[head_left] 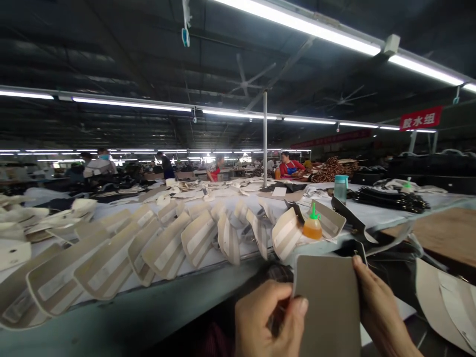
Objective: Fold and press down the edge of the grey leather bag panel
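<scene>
A flat grey-beige piece of material (327, 302) stands upright at the bottom right of the head view. My left hand (269, 322) pinches its left edge with thumb and fingers curled. Along its right edge lies my right hand (377, 307), fingers gripping the upper corner. Just behind the piece, on the raised belt (156, 302), sits a small bottle of orange liquid with a green nozzle (313, 225).
Several curved beige shoe parts (167, 245) lie in rows along the belt. A teal cup (340, 188) and a heap of black pieces (390, 199) are farther back. A brown board (446, 233) lies at right. Other people work at distant tables.
</scene>
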A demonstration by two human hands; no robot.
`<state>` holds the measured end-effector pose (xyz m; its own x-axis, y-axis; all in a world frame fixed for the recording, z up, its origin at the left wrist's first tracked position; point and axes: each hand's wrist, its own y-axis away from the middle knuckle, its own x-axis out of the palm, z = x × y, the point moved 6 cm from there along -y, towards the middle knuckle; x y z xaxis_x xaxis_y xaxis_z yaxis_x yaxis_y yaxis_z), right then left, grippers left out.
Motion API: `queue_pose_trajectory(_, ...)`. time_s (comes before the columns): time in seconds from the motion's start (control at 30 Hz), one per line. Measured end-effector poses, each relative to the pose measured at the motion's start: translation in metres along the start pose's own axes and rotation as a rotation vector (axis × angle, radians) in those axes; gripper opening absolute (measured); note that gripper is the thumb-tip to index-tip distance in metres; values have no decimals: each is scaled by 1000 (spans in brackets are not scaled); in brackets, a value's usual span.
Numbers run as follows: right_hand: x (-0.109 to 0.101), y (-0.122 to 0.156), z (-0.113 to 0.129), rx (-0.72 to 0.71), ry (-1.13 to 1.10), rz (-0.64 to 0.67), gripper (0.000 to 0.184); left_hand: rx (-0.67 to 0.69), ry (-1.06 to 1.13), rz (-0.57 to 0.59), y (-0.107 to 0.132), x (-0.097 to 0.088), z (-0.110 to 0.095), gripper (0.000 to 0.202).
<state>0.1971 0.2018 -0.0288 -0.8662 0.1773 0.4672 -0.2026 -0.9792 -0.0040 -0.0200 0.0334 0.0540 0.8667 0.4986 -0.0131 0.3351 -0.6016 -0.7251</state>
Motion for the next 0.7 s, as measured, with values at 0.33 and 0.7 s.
queue_pose_trajectory(0.33, 20, 6, -47, 240, -33, 82, 20, 422, -109, -58, 4, 5, -22, 13)
queue_pose_trajectory(0.7, 5, -2, -16, 86, -151, 36, 15, 3, -53, 110, -5, -1, -10, 22)
